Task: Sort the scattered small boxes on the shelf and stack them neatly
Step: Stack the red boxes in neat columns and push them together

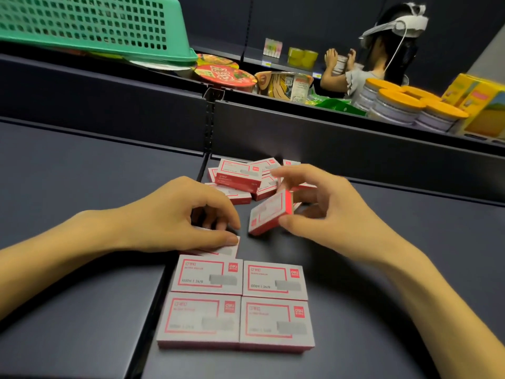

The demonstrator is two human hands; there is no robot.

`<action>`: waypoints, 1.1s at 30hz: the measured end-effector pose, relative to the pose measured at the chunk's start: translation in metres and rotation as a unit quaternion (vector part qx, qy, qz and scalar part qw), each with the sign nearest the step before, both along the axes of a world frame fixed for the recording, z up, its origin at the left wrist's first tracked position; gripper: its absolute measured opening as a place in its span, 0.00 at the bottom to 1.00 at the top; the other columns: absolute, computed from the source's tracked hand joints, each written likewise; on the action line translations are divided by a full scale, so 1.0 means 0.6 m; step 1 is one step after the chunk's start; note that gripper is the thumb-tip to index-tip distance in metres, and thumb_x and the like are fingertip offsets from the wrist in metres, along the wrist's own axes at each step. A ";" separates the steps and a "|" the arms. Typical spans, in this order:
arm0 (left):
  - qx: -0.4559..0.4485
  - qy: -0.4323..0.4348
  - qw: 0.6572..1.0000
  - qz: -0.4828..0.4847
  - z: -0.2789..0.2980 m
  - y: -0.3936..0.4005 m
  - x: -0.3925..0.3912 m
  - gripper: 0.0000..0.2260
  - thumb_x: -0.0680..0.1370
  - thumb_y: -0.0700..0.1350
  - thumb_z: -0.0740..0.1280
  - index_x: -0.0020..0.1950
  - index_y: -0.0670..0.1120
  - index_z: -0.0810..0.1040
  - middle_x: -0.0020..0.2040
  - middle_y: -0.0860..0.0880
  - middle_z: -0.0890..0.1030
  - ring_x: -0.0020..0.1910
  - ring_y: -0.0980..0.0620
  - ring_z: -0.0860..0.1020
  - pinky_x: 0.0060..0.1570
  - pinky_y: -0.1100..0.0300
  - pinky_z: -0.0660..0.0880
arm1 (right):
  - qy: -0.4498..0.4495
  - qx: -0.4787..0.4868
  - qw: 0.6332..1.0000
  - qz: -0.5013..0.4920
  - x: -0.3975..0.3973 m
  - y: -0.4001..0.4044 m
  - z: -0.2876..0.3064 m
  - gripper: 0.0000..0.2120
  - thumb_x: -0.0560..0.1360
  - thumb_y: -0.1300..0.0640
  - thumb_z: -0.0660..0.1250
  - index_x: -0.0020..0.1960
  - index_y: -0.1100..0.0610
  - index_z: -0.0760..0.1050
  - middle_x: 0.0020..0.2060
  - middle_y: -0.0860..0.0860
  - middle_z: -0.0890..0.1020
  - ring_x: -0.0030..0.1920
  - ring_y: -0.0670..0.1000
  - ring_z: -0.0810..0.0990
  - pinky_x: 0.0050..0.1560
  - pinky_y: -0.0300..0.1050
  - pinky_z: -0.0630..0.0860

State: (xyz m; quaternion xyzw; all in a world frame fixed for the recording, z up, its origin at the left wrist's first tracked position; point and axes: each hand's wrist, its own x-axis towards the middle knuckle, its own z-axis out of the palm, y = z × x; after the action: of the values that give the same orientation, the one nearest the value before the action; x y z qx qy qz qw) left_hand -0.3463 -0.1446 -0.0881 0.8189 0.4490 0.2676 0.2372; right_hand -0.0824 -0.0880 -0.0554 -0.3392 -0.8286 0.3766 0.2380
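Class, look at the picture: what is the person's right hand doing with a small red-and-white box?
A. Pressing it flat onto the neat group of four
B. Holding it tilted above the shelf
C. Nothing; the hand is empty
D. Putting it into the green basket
B: the right hand grips a tilted box between thumb and fingers, off the shelf, apart from the four neat boxes.

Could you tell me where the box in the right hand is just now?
Head view, centre: the box is tilted in the right hand, between the messy pile and the tidy boxes.
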 end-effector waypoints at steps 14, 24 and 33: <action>0.015 0.053 0.998 0.005 -0.002 0.001 -0.001 0.08 0.77 0.55 0.71 0.55 0.57 0.84 0.43 0.62 0.82 0.45 0.54 0.82 0.39 0.64 0.77 | -0.145 0.031 0.989 0.025 -0.015 -0.014 -0.009 0.12 0.77 0.46 0.69 0.59 0.44 0.82 0.51 0.36 0.83 0.53 0.36 0.80 0.50 0.32 0.78; 0.026 0.048 0.999 0.001 -0.006 -0.002 0.007 0.11 0.78 0.60 0.65 0.53 0.59 0.84 0.43 0.60 0.81 0.43 0.51 0.80 0.39 0.57 0.77 | -0.140 0.010 0.989 0.043 -0.017 -0.020 -0.011 0.11 0.79 0.47 0.65 0.59 0.43 0.81 0.51 0.34 0.82 0.54 0.35 0.79 0.50 0.27 0.75; -0.020 0.023 0.999 -0.013 -0.006 -0.002 0.009 0.12 0.78 0.59 0.65 0.54 0.57 0.85 0.46 0.57 0.83 0.46 0.49 0.82 0.41 0.56 0.79 | -0.142 -0.004 0.988 0.052 -0.019 -0.023 -0.011 0.11 0.80 0.48 0.65 0.59 0.44 0.81 0.50 0.35 0.83 0.54 0.36 0.80 0.50 0.28 0.76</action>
State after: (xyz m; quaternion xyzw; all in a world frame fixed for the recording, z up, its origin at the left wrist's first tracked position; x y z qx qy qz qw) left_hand -0.3407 -0.1461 -0.0917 0.8259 0.4486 0.2363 0.2466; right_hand -0.0938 -0.1019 -0.0618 -0.3472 -0.8688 0.3396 0.0965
